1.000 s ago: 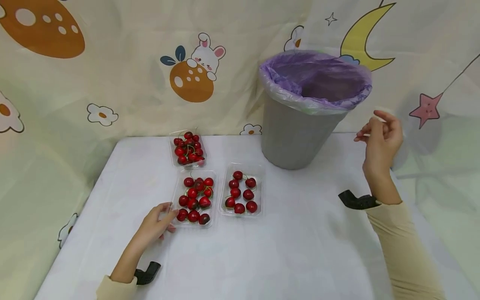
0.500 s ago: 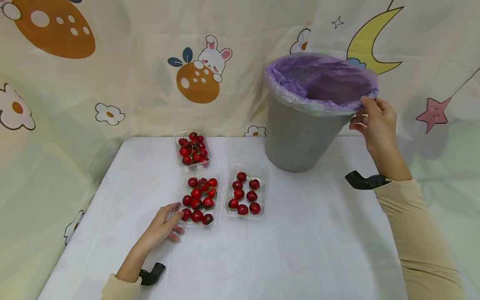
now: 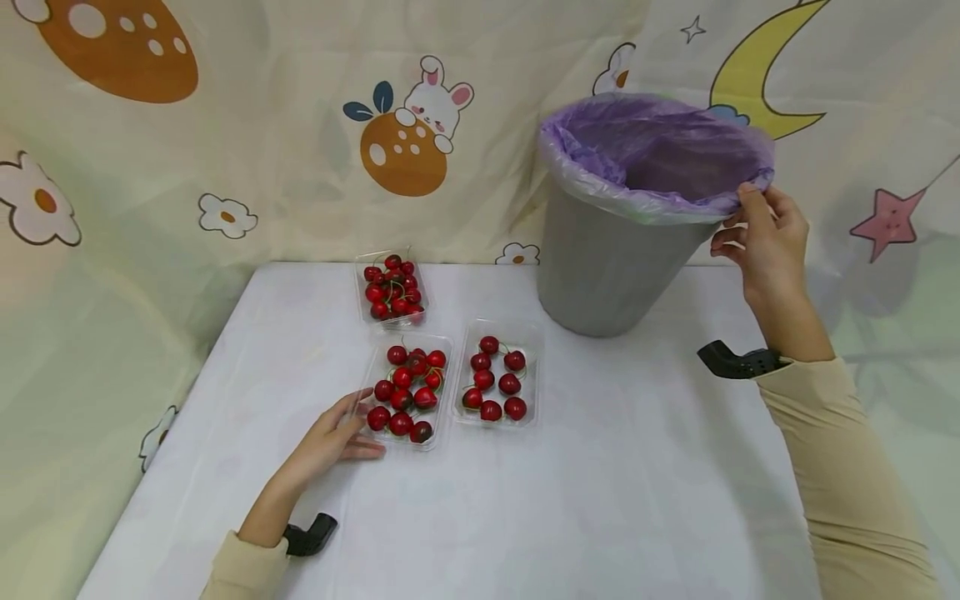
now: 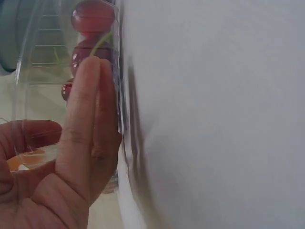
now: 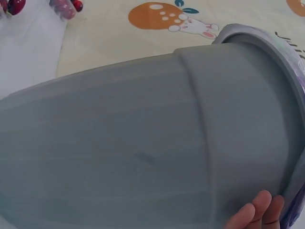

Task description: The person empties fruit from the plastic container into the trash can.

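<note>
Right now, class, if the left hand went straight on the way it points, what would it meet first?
Probably the front-left cherry tray, which the left hand seems to touch; the exact contact is hard to see.

Head view bright, evenly lit, soft diffuse light, exact direction hard to tell. Faint shadow on the cloth (image 3: 622,500) beside the right sleeve (image 3: 840,467), another soft-edged one on the backdrop (image 3: 300,100) right of the bin (image 3: 600,267). Inside of the bag (image 3: 585,183) goes dark. Small glints on the cherries (image 3: 424,398), thin reflections on the trays (image 3: 529,335). Left wrist view dimmer, low contrast, cloth flat grey, shadowed strip near the left hand (image 4: 78,148). Right wrist view dim too, bin wall dull, right hand (image 5: 259,212) cropped, slightly soft.
</note>
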`<state>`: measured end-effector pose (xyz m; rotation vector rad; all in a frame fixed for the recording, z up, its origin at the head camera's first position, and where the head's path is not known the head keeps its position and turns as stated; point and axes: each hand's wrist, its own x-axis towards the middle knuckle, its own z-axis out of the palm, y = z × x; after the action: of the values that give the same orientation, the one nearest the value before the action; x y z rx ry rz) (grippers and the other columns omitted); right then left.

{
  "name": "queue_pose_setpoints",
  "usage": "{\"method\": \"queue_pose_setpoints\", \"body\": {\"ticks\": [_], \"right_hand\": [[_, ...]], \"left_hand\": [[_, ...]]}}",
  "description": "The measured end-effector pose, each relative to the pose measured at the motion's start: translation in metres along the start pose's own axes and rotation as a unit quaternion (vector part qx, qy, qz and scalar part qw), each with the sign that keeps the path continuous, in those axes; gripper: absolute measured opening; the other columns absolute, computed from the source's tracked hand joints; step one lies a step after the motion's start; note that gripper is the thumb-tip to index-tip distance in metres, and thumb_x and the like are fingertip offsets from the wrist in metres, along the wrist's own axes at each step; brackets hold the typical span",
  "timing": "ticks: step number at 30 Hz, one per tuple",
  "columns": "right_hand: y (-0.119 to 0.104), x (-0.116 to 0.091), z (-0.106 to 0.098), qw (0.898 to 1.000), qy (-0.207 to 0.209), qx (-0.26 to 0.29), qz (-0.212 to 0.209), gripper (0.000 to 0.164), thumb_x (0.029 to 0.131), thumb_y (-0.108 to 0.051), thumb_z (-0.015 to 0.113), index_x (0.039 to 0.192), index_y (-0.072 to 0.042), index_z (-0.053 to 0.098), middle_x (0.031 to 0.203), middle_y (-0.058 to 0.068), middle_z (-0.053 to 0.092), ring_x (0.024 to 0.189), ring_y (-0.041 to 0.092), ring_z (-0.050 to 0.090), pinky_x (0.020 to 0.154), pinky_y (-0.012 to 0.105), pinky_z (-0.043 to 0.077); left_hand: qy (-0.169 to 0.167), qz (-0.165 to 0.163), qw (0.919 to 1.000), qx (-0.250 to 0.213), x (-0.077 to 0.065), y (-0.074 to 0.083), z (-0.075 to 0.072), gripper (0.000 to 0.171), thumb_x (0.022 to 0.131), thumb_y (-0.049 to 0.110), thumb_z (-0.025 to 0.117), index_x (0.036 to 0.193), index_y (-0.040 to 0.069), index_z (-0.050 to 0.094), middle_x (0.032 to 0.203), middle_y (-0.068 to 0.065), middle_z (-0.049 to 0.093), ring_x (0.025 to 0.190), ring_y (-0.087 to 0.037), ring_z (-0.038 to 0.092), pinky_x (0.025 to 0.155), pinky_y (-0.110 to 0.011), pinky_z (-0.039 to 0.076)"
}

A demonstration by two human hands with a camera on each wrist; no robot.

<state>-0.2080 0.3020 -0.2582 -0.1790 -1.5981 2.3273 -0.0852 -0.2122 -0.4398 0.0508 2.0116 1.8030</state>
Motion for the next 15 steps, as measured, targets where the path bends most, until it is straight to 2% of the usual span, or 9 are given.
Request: {"method": "queue_pose_setpoints", "body": {"ticks": [7, 15], "right_hand": [[0.003, 0.000, -0.001, 1.000, -0.008, -0.019, -0.014, 0.040, 0.093, -0.024, 0.068, 0.124, -0.008, 0.050, 0.070, 0.004, 0.061, 0.044, 0.018, 0.056, 0.043, 0.023, 0.052], [0.003, 0.000, 0.000, 0.999, 0.003, -0.030, -0.021, 0.040, 0.094, -0.025, 0.066, 0.126, -0.008, 0.049, 0.068, 0.004, 0.061, 0.043, 0.017, 0.057, 0.042, 0.022, 0.052]], "left_hand": [[0.025, 0.009, 0.9996, 0.009, -0.006, 0.002, -0.002, 0.050, 0.104, 0.010, 0.035, 0.150, -0.007, 0.025, 0.145, -0.040, 0.031, 0.081, -0.028, 0.073, 0.074, -0.039, 0.061], [0.083, 0.022, 0.9961, 0.019, -0.014, 0.011, -0.001, 0.044, 0.104, 0.012, 0.035, 0.143, -0.008, 0.039, 0.142, -0.033, 0.042, 0.075, -0.026, 0.073, 0.073, -0.034, 0.061]]}}
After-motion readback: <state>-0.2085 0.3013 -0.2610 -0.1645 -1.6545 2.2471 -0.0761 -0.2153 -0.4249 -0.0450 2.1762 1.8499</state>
